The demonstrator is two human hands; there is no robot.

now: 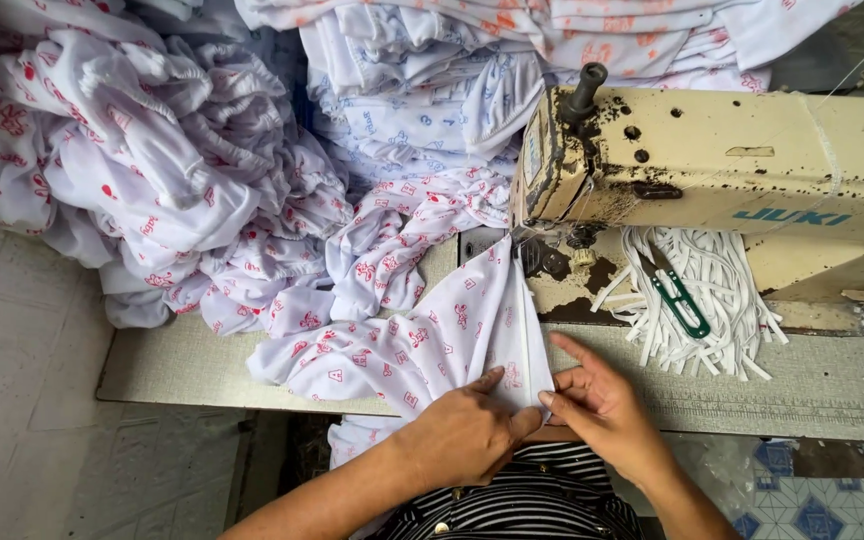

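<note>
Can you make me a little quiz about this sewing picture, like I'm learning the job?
1. True or false: both hands, the left hand and the right hand, pinch the near edge of the white printed cloth.
2. What lies on the bundle of white strips beside the sewing machine?
A. a green-handled thread snipper
B. a tape measure
C. a spool
3. Fill in: the heap of printed garments is piled to the ____ of the machine.

Key: 1 true; 2 A; 3 left
</note>
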